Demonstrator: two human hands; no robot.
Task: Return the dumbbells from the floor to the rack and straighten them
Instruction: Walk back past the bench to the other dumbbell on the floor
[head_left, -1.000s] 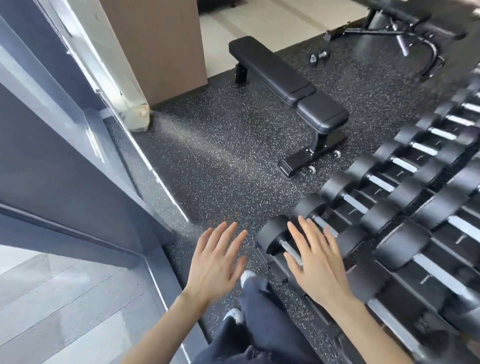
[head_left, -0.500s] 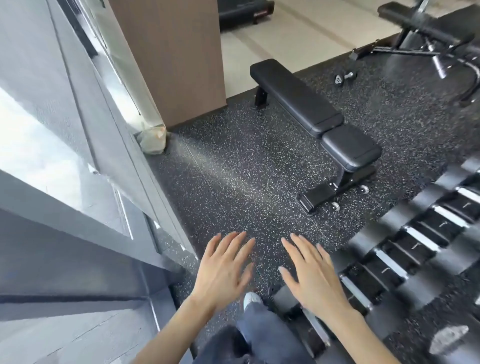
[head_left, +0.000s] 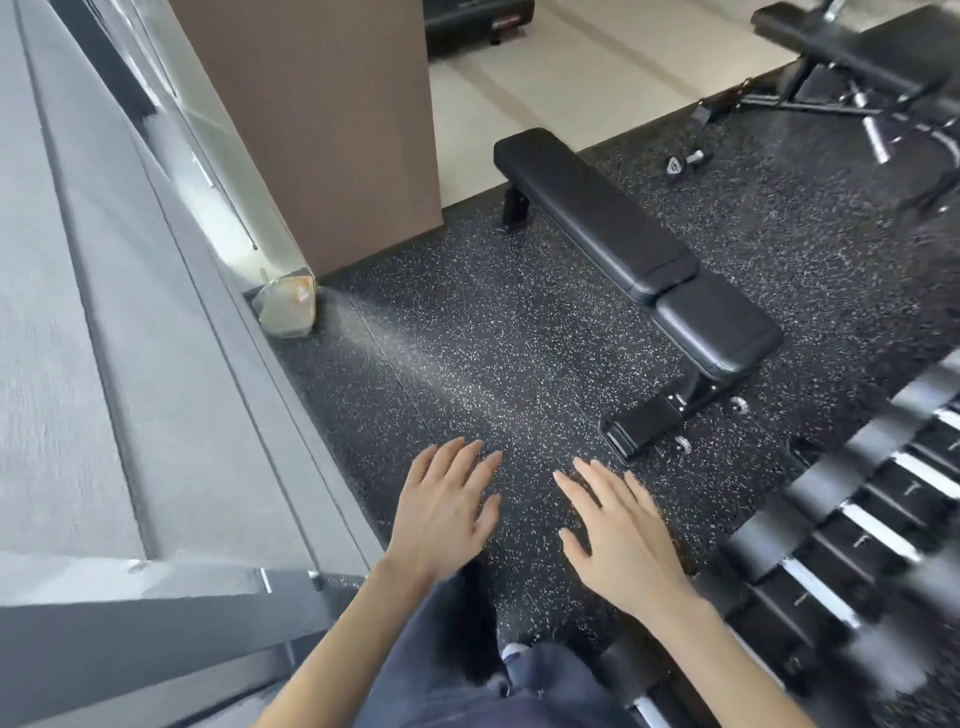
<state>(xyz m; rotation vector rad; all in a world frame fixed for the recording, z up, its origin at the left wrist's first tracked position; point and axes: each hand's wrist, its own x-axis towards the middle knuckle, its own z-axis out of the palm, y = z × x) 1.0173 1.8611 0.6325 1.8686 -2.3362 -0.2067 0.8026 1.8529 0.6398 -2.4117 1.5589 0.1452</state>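
Hovering over the floor, the left hand and right hand both had fingers spread, holding nothing. The racked dumbbells sat at 3 o'clock. Seemed like a fetch step: one stray dumbbell lay beyond the bench at 1 o'clock, needing a walk over.

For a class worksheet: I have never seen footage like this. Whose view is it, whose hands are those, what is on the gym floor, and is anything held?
One camera, worn on a person's head, looks forward and down. No machine here: the left hand and right hand are that person's own, both open, fingers spread, holding nothing. On the speckled floor stands a black bench; beyond it lies one small dumbbell. At the right, blurred, a rack carries a row of dumbbells.
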